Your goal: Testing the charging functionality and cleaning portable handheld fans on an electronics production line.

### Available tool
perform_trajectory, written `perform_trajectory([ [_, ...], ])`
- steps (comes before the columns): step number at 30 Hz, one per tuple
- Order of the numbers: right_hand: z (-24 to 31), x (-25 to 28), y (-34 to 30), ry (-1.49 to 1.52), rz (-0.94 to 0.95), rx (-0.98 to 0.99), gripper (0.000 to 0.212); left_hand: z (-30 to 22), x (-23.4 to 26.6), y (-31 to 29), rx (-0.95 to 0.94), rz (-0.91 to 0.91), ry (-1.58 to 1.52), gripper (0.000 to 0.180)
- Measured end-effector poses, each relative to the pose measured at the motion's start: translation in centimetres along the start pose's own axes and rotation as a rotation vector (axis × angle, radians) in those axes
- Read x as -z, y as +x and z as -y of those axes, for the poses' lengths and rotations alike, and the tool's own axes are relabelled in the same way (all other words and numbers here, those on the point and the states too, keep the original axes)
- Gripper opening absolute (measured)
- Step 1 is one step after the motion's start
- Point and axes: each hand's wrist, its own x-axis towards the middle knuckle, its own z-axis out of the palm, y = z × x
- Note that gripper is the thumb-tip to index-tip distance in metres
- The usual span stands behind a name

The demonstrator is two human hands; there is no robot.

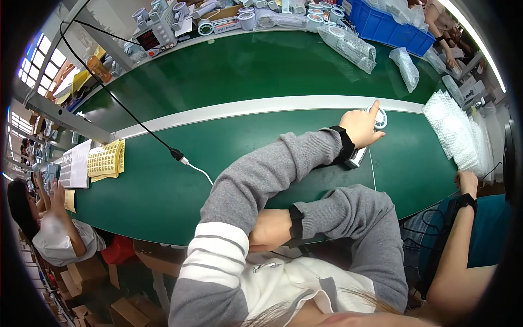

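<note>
My left hand [360, 126] reaches across to the right with its index finger and thumb stretched apart. It lies over a white-and-grey device with a round head [381, 119], which looks like a small handheld fan; part of it is hidden beneath the hand. The device's lower end [357, 158] shows beside my black wristband, and a thin white cable [372, 171] runs near it. My right hand [269, 226] is tucked under my left upper arm near the table edge, its fingers hidden.
Across the green table [163, 201] runs a pale strip [261, 109]. Beyond it are wrapped parcels [348, 46], a blue crate [389, 27] and a power supply [155, 35]. A black cable [122, 103] hangs at left near yellow sheets [106, 159]. Bubble wrap [452, 131] and a co-worker's arm [457, 234] are at right.
</note>
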Motion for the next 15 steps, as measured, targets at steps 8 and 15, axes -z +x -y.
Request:
perform_trajectory([
  [8, 0.0, 2.9, 0.8, 0.019, 0.199, -0.166, 0.014, 5.1, 11.0, -4.7, -0.026, -0.055, -0.32, 0.038],
  [15, -3.0, 4.5, 2.6, 0.458, -0.351, -0.731, 0.022, 3.3, 20.8, -18.3, -0.151, -0.68, -0.603, 0.009],
])
